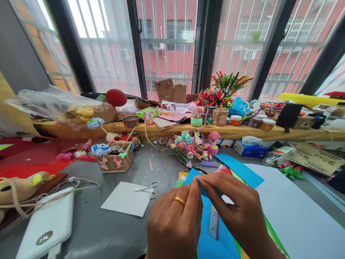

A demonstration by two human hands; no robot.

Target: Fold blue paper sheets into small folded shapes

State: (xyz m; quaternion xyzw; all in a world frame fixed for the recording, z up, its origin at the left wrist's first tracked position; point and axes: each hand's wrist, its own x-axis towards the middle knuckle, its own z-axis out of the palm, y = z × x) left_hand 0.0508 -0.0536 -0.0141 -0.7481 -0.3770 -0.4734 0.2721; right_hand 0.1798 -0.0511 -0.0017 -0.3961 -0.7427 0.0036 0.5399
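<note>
One bluish sliver [199, 183] — partly hidden, length upright in view — is pinched by the left hand [176, 216] and right hand [238, 201].

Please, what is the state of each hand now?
Left hand: closed, apparently pinching a tiny bluish piece.
Right hand: closed, apparently pinching the same piece, too small to identify.

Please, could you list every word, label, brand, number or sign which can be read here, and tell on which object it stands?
No text can be read with certainty.
White power bank: lit characters on its display, unclear.
Ruler: markings too small.
Small box: lettering too small.
Glass jar: green label, too small.
Clear bottle: label blurred.
Window frame: vertical print, too small.
</note>
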